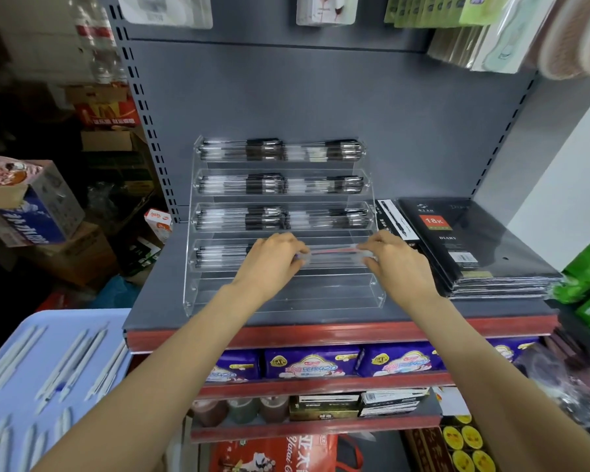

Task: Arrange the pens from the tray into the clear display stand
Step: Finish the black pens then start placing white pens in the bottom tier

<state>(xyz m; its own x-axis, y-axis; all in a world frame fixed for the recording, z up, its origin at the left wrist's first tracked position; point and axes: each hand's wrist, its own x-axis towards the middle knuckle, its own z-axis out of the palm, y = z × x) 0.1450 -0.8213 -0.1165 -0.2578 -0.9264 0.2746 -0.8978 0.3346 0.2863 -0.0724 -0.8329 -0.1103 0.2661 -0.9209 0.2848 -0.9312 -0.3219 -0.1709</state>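
Note:
A clear tiered display stand sits on the grey shelf. Its upper three tiers hold rows of black-capped pens. The fourth tier holds pens on its left half. My left hand and my right hand each pinch one end of a small bundle of clear pens, held level over the right half of that fourth tier. The lowest tier has nothing in it. A pale blue tray at the lower left carries several white pens.
A stack of black diary notebooks lies right of the stand, with a black pen box between them. The shelf's red front edge runs below. Cardboard boxes pile up at left. Packaged goods fill the lower shelves.

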